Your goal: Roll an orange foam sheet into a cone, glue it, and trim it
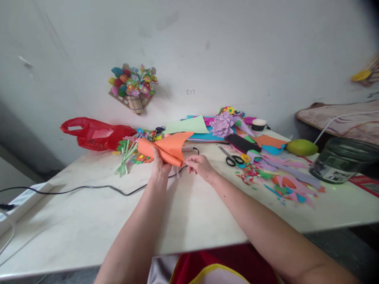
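In the head view, our left hand (160, 165) grips an orange craft sheet (166, 148), thumb on top, with the sheet curled over into a loose fold. Our right hand (199, 165) is just beside the sheet's lower tip, fingertips drawn together; we cannot tell whether they pinch anything or touch the edge.

We judge the shaping as only begun: the fold looks unfastened and the far corner flares free. Made-up work already lies about: pale green stems (126, 157) left of our left hand, and a lilac flower (222, 124) beyond our right. Scissors (231, 157) lie right of that hand, with paper scraps (287, 187) farther out.

The sheet hides our left fingers and most of a grey item (187, 149) behind it. A black cord (127, 193) passes out of sight near our right hand. We cannot identify the whitish piece (178, 172) below the sheet.
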Motion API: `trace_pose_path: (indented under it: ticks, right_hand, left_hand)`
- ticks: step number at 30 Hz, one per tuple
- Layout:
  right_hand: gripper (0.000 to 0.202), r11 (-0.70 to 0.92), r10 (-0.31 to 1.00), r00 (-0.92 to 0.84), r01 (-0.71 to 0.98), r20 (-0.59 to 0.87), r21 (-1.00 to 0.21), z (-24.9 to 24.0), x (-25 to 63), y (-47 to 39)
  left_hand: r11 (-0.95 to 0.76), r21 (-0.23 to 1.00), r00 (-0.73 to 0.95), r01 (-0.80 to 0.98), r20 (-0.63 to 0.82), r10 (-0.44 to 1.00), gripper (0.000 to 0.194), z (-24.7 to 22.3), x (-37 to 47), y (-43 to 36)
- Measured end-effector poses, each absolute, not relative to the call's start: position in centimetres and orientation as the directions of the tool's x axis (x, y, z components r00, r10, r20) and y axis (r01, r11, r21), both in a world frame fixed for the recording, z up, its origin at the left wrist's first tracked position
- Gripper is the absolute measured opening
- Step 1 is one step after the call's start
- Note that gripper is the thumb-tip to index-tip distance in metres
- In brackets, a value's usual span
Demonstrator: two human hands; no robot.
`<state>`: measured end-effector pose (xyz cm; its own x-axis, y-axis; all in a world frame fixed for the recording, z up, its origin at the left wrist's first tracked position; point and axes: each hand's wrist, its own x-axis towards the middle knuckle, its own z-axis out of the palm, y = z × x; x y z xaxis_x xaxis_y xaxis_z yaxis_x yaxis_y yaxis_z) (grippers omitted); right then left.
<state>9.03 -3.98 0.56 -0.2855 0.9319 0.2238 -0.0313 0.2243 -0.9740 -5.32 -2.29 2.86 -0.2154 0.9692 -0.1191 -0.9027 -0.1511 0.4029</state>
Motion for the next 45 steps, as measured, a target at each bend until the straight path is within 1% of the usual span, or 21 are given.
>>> trace_pose_path:
  ticks: [3, 8, 10, 14, 16, 18, 21, 23, 25, 28, 32, 35, 37, 39, 42, 45]
  right_hand:
    - [0.014, 0.367, 0.898, -0.266, 0.012, 0.350, -0.930, 0.5, 8.9, -4.2]
    - [0.023, 0.501, 0.834, -0.307, 0.074, 0.458, -0.862, -0.4, 8.7, -4.1]
    - [0.024, 0.564, 0.806, -0.312, 0.150, 0.503, -0.812, -0.8, 8.7, -4.0]
    - [0.025, 0.661, 0.751, -0.322, 0.350, 0.577, -0.664, -0.9, 8.7, -4.2]
    - [0.026, 0.669, 0.741, -0.347, 0.447, 0.575, -0.593, -0.5, 8.7, -4.6]
    - [0.027, 0.666, 0.742, -0.400, 0.523, 0.537, -0.531, 0.0, 8.8, -4.9]
    - [0.026, 0.659, 0.752, -0.502, 0.587, 0.428, -0.470, 0.9, 8.9, -5.4]
    - [0.027, 0.649, 0.760, -0.546, 0.606, 0.353, -0.460, 1.2, 8.9, -5.5]
    - [0.027, 0.636, 0.768, -0.563, 0.613, 0.305, -0.468, 1.4, 8.9, -5.5]
    - [0.027, 0.617, 0.778, -0.565, 0.607, 0.275, -0.500, 1.4, 8.9, -5.6]
    - [0.024, 0.594, 0.782, -0.567, 0.550, 0.260, -0.587, 1.0, 8.8, -5.5]
    - [0.025, 0.537, 0.782, -0.571, 0.418, 0.248, -0.732, 0.4, 8.6, -5.3]
    - [0.025, 0.448, 0.776, -0.593, 0.276, 0.216, -0.851, 0.1, 8.4, -5.1]
    - [0.023, 0.337, 0.765, -0.619, 0.144, 0.181, -0.931, -0.1, 8.3, -5.1]
    - [0.021, 0.216, 0.754, -0.642, 0.043, 0.139, -0.975, 0.1, 8.4, -5.2]
    - [0.018, 0.153, 0.749, -0.652, -0.009, 0.122, -0.988, 0.2, 8.5, -5.2]
  left_hand:
    - [-0.155, 0.383, -0.243, -0.911, -0.194, 0.950, 0.048, 2.8, -5.8, -2.1]
    - [-0.126, 0.402, -0.244, -0.907, -0.257, 0.935, 0.049, 2.8, -5.9, -2.3]
    - [-0.117, 0.414, -0.239, -0.903, -0.257, 0.936, 0.050, 2.9, -5.8, -2.5]
    - [-0.105, 0.429, -0.228, -0.897, -0.246, 0.942, 0.050, 2.9, -5.6, -2.7]
    - [-0.094, 0.434, -0.220, -0.896, -0.250, 0.943, 0.050, 2.8, -5.7, -2.5]
    - [-0.098, 0.439, -0.222, -0.893, -0.242, 0.945, 0.050, 2.6, -5.7, -2.3]
    - [-0.118, 0.446, -0.251, -0.887, -0.252, 0.935, 0.047, 2.3, -5.7, -1.9]
    - [-0.117, 0.450, -0.261, -0.885, -0.273, 0.926, 0.045, 2.2, -5.6, -1.7]
    - [-0.099, 0.456, -0.251, -0.884, -0.286, 0.925, 0.045, 2.2, -5.5, -1.6]
    - [-0.070, 0.465, -0.223, -0.882, -0.282, 0.933, 0.046, 2.1, -5.5, -1.5]
    - [-0.066, 0.485, -0.215, -0.872, -0.259, 0.942, 0.047, 1.8, -5.7, -1.3]
    - [-0.082, 0.484, -0.219, -0.871, -0.233, 0.947, 0.048, 1.6, -5.8, -1.3]
    - [-0.099, 0.477, -0.223, -0.873, -0.212, 0.951, 0.049, 1.6, -5.8, -1.3]
    - [-0.120, 0.473, -0.237, -0.873, -0.196, 0.952, 0.049, 1.7, -5.8, -1.4]
    - [-0.149, 0.465, -0.236, -0.873, -0.135, 0.962, 0.048, 1.8, -5.7, -1.6]
    - [-0.168, 0.450, -0.223, -0.877, -0.073, 0.972, 0.046, 1.8, -5.6, -1.7]
